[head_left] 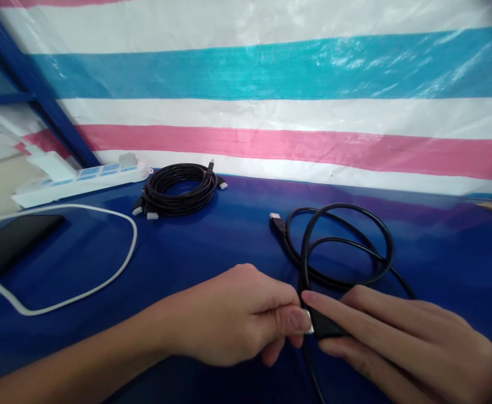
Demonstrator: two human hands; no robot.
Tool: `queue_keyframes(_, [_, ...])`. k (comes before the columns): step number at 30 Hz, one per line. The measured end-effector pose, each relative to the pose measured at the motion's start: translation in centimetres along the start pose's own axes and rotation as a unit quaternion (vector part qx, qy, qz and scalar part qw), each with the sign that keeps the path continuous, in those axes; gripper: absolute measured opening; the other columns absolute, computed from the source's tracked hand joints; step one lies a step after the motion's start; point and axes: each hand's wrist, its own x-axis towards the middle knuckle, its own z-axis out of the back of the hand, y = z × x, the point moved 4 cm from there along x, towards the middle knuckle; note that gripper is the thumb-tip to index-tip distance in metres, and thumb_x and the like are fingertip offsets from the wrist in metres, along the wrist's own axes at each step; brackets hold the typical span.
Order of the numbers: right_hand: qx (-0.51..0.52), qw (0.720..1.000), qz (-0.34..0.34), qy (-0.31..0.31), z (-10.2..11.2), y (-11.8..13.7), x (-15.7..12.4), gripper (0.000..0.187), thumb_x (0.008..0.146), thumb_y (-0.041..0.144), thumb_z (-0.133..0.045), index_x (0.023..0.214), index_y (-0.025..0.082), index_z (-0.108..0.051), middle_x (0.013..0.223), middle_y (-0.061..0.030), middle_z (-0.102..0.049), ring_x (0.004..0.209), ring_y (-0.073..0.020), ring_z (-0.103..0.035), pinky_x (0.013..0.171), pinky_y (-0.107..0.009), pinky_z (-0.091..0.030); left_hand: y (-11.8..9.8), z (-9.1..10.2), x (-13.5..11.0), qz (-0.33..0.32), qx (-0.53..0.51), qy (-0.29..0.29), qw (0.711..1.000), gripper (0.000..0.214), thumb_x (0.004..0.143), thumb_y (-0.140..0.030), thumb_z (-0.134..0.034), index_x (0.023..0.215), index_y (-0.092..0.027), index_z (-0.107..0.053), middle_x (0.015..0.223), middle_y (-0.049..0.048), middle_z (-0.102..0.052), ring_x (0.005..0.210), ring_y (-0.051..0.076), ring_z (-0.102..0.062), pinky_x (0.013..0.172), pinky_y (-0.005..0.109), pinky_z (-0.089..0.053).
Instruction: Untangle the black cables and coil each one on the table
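My left hand (246, 317) pinches the pale, shiny tip (309, 322) of a black cable plug between thumb and bent fingers. Opposite it, my right hand (401, 336) grips the plug's black housing (328, 327), fingers stretched along it. The two hands almost meet at this plug. Behind them the black cable (342, 206) lies in loose loops on the blue table. Its other plug (277, 223), with a light tip, points up and left. Whether the pale piece is a cap or the metal connector, I cannot tell.
A coiled bundle of black cables (174, 209) with several plugs lies further back. At the left are a white power strip (90, 182), a white charger (52, 166), a white cord (134, 235) and a dark phone-like slab (18, 235). A striped sheet (246, 73) hangs behind.
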Motion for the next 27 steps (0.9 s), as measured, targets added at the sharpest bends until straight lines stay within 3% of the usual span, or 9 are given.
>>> queue_keyframes(4, [0.008, 1.0, 0.0, 0.007, 0.1, 0.1, 0.3, 0.032, 0.094, 0.029, -0.045, 0.125, 0.029, -0.054, 0.105, -0.0029, -0.067, 0.091, -0.0176, -0.065, 0.068, -0.023, -0.053, 0.1, -0.1, 0.1, -0.011, -0.002, 0.006, 1.0, 0.034, 0.096, -0.035, -0.036, 0.077, -0.016, -0.057, 0.056, -0.0041, -0.057, 0.059, 0.007, -0.054, 0.085, 0.021, -0.039])
queue_keyframes(9, [0.064, 0.997, 0.037, -0.021, 1.1, 1.3, 2.7, 0.03, 0.098, 0.022, -0.034, 0.121, 0.025, -0.054, 0.081, -0.0006, -0.068, 0.064, -0.0115, -0.064, 0.052, -0.018, -0.048, 0.2, -0.2, 0.0, -0.007, -0.038, 0.003, 0.999, 0.039, 0.094, -0.045, -0.038, 0.077, -0.015, -0.058, 0.056, -0.0025, -0.057, 0.058, 0.008, -0.053, 0.075, 0.02, -0.042])
queue_keyframes(13, [0.025, 0.999, -0.004, -0.021, 1.0, 0.8, 1.8, 0.028, 0.096, 0.027, -0.039, 0.119, 0.028, -0.055, 0.097, -0.0032, -0.068, 0.083, -0.0163, -0.066, 0.065, -0.022, -0.053, -0.4, 0.1, -0.1, -0.016, -0.083, 0.013, 0.996, 0.042, 0.092, -0.048, -0.042, 0.081, -0.014, -0.063, 0.062, 0.0011, -0.063, 0.061, 0.009, -0.054, 0.062, 0.017, -0.04])
queue_keyframes(19, [0.017, 0.999, 0.016, 0.034, 1.0, 0.0, -0.2, 0.05, 0.095, 0.032, -0.042, 0.144, 0.032, -0.034, 0.105, -0.0038, -0.066, 0.086, -0.0189, -0.063, 0.067, -0.027, -0.053, -0.8, 0.7, -0.3, -0.002, -0.156, 0.051, 0.986, 0.023, 0.091, -0.025, -0.049, 0.084, -0.011, -0.066, 0.076, 0.0045, -0.067, 0.071, 0.009, -0.059, 0.068, 0.018, -0.045])
queue_keyframes(23, [0.017, 0.997, 0.038, 0.071, 1.0, 0.1, -0.1, 0.056, 0.094, 0.034, -0.042, 0.148, 0.032, -0.026, 0.103, -0.0046, -0.067, 0.089, -0.0209, -0.063, 0.067, -0.029, -0.053, -0.7, 1.0, -0.3, -0.009, -0.108, 0.017, 0.994, 0.018, 0.087, -0.025, -0.057, 0.085, -0.011, -0.068, 0.073, 0.0028, -0.066, 0.067, 0.008, -0.055, 0.062, 0.016, -0.041])
queue_keyframes(27, [0.025, 0.996, 0.052, 0.068, 0.9, 0.3, 0.1, 0.059, 0.094, 0.037, -0.043, 0.149, 0.03, -0.023, 0.101, -0.0057, -0.067, 0.085, -0.0207, -0.063, 0.063, -0.03, -0.052, -0.7, 0.9, -0.4, -0.021, -0.074, 0.006, 0.997, 0.019, 0.086, -0.025, -0.058, 0.084, -0.011, -0.07, 0.072, 0.0029, -0.067, 0.064, 0.008, -0.054, 0.059, 0.017, -0.038])
